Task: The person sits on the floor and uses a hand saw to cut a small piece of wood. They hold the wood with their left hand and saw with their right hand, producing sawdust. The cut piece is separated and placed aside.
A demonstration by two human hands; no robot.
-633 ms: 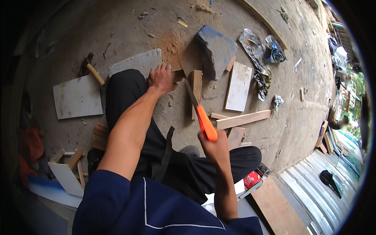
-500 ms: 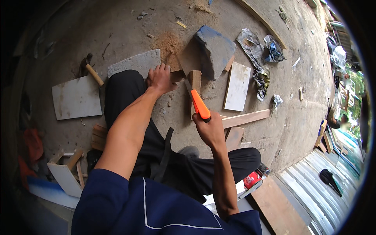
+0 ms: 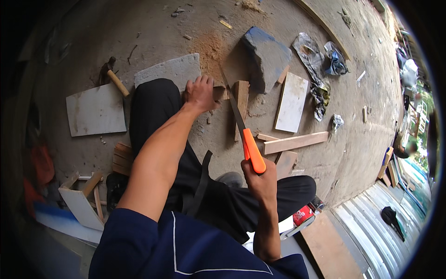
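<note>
My right hand (image 3: 262, 185) is wrapped round the orange handle of a handsaw (image 3: 253, 151). The saw's dark blade slants up and to the left, its far part against the end of a short wooden piece (image 3: 222, 93). My left hand (image 3: 200, 94) grips that piece, fingers bent over it, beside my bent knee; much of the wood is hidden under the hand. Just right of the blade lies a wooden block (image 3: 241, 98). A pale grey slab (image 3: 169, 69) lies left of my left hand, and sawdust (image 3: 210, 46) is spread beyond it.
A large blue-grey stone block (image 3: 267, 58) stands ahead, with a white board (image 3: 291, 102) to its right. A wooden strip (image 3: 297, 142) lies near my right knee. On the left are a hammer (image 3: 117, 83) and another white board (image 3: 96, 111). Crumpled plastic (image 3: 335, 59) lies far right.
My right hand has drawn the saw back toward me, so more of the blade shows. My left hand stays on the wooden piece. The whole view has shifted slightly.
</note>
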